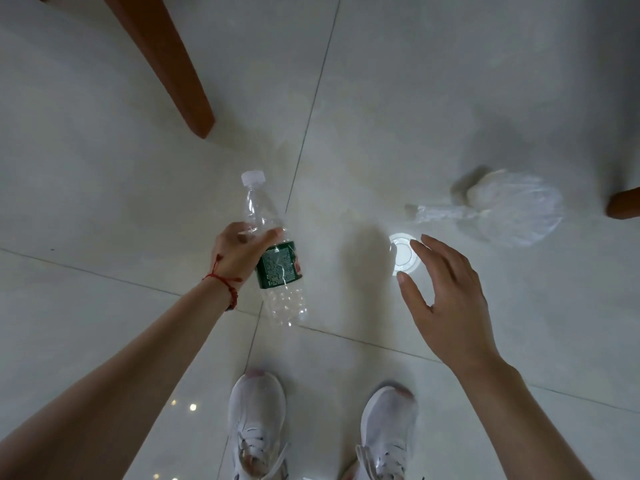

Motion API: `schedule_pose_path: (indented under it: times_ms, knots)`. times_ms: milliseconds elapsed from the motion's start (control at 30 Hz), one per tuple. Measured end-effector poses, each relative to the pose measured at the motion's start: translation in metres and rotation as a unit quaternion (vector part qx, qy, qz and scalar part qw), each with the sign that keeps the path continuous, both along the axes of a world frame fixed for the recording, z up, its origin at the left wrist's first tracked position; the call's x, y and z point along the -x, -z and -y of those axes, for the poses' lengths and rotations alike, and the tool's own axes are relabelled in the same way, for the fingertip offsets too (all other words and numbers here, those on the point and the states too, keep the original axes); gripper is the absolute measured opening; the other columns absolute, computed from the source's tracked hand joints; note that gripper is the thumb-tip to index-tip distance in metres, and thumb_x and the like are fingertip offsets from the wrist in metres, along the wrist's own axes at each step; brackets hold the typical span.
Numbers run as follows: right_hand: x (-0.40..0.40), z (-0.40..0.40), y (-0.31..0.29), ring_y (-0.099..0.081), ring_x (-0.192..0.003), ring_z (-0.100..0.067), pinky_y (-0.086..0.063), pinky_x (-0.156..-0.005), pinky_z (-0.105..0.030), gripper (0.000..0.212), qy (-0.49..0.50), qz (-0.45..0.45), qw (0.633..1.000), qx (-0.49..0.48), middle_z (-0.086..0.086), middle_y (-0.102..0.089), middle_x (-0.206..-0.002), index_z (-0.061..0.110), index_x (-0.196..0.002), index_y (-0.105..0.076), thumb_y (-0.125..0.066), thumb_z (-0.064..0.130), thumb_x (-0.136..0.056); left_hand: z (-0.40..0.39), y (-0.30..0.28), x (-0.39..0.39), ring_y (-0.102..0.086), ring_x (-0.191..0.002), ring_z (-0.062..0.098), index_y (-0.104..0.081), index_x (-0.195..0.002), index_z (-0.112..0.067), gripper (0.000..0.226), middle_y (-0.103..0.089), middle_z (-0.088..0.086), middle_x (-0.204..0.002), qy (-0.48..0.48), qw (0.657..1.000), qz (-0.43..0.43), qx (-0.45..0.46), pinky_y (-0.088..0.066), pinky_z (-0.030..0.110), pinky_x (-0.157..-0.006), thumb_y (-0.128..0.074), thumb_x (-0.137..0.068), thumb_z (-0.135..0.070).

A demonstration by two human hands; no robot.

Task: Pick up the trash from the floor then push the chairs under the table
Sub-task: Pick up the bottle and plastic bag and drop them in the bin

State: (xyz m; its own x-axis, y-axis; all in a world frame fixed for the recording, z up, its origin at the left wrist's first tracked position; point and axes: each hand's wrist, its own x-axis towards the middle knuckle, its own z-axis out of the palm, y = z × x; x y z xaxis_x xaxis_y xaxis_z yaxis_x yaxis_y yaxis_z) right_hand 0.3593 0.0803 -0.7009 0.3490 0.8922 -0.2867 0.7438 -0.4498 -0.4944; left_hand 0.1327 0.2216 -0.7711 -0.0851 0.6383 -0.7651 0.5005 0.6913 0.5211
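The left hand (239, 251) is wrapped around a bottle (273, 251), the fingers curled shut on its clear upper body just above the green label, the thumb seen pressed across the front; a red cord (223, 285) is worn on that wrist; the bottle is held off the floor, tilted, its white cap (253, 177) pointed away from the person and its ribbed base nearest the shoes (258, 420); it looks empty and the label is creased; the right hand (446, 292) is spread wide, fingers apart and slightly bent, nothing being held; it is poised over a small clear cup (403, 254) that is seen from above as a bright round rim on the pale tiled floor (104, 188); whether the fingertips touch the cup cannot be told; a crumpled clear plastic bag (512, 213) lies on the floor just beyond the cup, to the right; a brown wooden chair leg (173, 71) is seen at upper left, and another brown piece (625, 204) at the right edge
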Motion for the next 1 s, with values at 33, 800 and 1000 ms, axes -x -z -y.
schedule_pose_path:
  times_ms: [33, 800, 1000]
  knots:
    - [-0.006, 0.002, 0.002, -0.046, -0.122, -0.027, -0.038, -0.098, -0.042, 0.042, 0.010, 0.003, 1.000, -0.002, -0.007, -0.051, -0.134, 0.013, -0.125, -0.052, -0.062, 0.023, -0.086, -0.001, -0.001, -0.009, -0.066, -0.092, 0.029, -0.060, -0.097, -0.015, 0.061, -0.068, 0.007, -0.094, 0.017, 1.000, 0.018, -0.010, -0.054, 0.049, -0.084, -0.075, -0.050, -0.051]
    - [-0.150, 0.003, 0.097, -0.037, -0.131, -0.036, -0.020, -0.109, -0.056, 0.062, 0.043, 0.266, 0.958, -0.100, -0.018, -0.046, -0.138, 0.007, -0.127, -0.049, -0.071, 0.036, -0.076, -0.053, 0.027, -0.150, -0.063, -0.065, -0.001, -0.067, -0.086, -0.023, 0.056, -0.069, -0.012, -0.072, 0.108, 0.949, 0.235, -0.179, -0.054, 0.021, -0.063, -0.083, -0.038, -0.047]
    - [-0.163, -0.007, 0.096, -0.029, -0.135, -0.029, -0.025, -0.109, -0.040, 0.074, 0.214, 0.104, 0.958, -0.162, -0.009, -0.035, -0.147, 0.015, -0.134, -0.042, -0.073, 0.039, -0.072, -0.054, 0.021, -0.158, -0.062, -0.061, 0.003, -0.067, -0.086, -0.022, 0.038, -0.067, -0.005, -0.074, 0.077, 0.946, 0.259, -0.179, -0.052, 0.031, -0.070, -0.083, -0.054, -0.035]
